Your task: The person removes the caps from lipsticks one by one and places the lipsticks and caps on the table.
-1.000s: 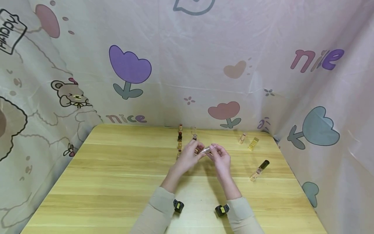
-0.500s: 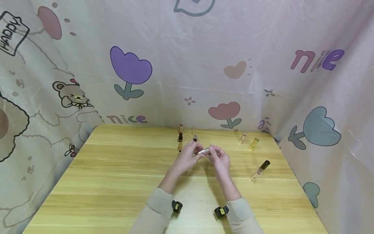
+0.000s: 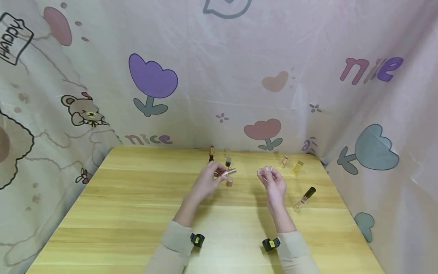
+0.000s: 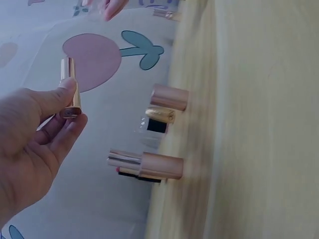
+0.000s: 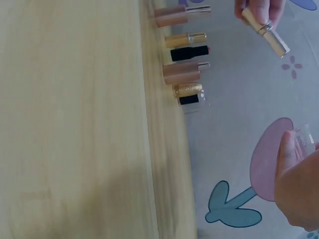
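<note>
My left hand [image 3: 204, 182] pinches a slim gold-silver lipstick tube [image 4: 71, 89] between thumb and fingers, above the table. To its right, my right hand [image 3: 276, 188] holds a small clear cap [image 3: 262, 171] between thumb and fingers; the cap also shows as clear plastic [image 5: 304, 139] in the right wrist view. The two hands are apart. Near the left fingertips, a rose-gold cap [image 3: 229, 182] stands on the table, with a gold cap [image 4: 160, 114] and a black-and-clear cap [image 3: 228, 161] behind it. The left hand partly hides a row of lipsticks in the head view.
At the back of the wooden table [image 3: 137, 213], a red-tipped lipstick [image 3: 212, 150] and a black one [image 3: 211, 157] stand in that row. On the right are a pink-gold tube [image 3: 284, 162], a gold tube [image 3: 297, 168] and a black-topped tube [image 3: 304, 199]. A printed curtain [image 3: 205, 76] hangs behind.
The hands were together at the tube and have now separated: the left went left with the tube, the right went right with the clear cap. The rose-gold cap has come into sight.
</note>
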`<state>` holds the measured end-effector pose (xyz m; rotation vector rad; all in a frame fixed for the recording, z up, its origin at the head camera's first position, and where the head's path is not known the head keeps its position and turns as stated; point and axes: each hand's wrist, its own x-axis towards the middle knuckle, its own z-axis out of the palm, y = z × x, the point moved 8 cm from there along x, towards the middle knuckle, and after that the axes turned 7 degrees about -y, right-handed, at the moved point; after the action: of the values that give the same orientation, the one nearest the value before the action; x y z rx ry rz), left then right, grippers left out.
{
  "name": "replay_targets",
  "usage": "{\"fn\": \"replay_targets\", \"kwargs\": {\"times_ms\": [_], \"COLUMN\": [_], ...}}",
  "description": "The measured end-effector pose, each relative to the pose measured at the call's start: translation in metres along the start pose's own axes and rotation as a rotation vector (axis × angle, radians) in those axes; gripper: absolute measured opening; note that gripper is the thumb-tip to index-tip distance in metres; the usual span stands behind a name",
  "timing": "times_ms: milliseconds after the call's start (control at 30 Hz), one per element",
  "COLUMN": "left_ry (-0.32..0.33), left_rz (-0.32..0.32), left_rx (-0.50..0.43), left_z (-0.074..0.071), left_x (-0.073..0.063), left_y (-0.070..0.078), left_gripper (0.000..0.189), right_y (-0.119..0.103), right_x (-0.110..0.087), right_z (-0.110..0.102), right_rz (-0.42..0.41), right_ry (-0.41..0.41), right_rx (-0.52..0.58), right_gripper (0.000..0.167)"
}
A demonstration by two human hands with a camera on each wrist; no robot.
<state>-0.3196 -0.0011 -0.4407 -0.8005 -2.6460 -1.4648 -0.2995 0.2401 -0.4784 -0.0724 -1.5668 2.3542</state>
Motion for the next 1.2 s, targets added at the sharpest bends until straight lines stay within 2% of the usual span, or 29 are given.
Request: {"fn": "replay_targets", "kwargs": {"times_ms": [100,333,533,667,867,1033,1200], "left_ry": [-0.001,-0.006,0.012,0.013,-0.010,-0.066,-0.112], "left_rz": [0.024,0.031,0.005,-0.025,-0.076,-0.097,-0.108], "left_rx": [-0.027,-0.136,-0.244,-0.295,-0.262,-0.204,-0.172], "left_z": [-0.007,-0.008,-0.014,-0.018,-0.023,-0.023,-0.022], "left_x": [-0.002,-0.010,-0.020,-0.027,-0.038,-0.045,-0.049], "left_y": [0.002,-0.002,-0.011,-0.017,-0.025,-0.035,-0.045], "left_gripper": [0.023,0.030,0.026,0.028,0.029,0.028,0.028], "right_y": [-0.003,0.001,0.007,0.011,0.019,0.028,0.036], "right_x": [-0.001,-0.005,-0.009,-0.010,-0.012,-0.015,-0.017], "right_z": [0.003,0.015,0.029,0.039,0.052,0.058,0.064], "right_rz": [0.002,0.035,0.072,0.056,0.042,0.058,0.064], "right_ry": [-0.027,-0.084,-0.190,-0.280,-0.401,-0.476,-0.538], "right_rx": [-0.008,-0.090,-0.300,-0.457,-0.604,-0.747,-0.843], "right_gripper": [0.029,0.037,0.040,0.037,0.031,0.029,0.027]}}
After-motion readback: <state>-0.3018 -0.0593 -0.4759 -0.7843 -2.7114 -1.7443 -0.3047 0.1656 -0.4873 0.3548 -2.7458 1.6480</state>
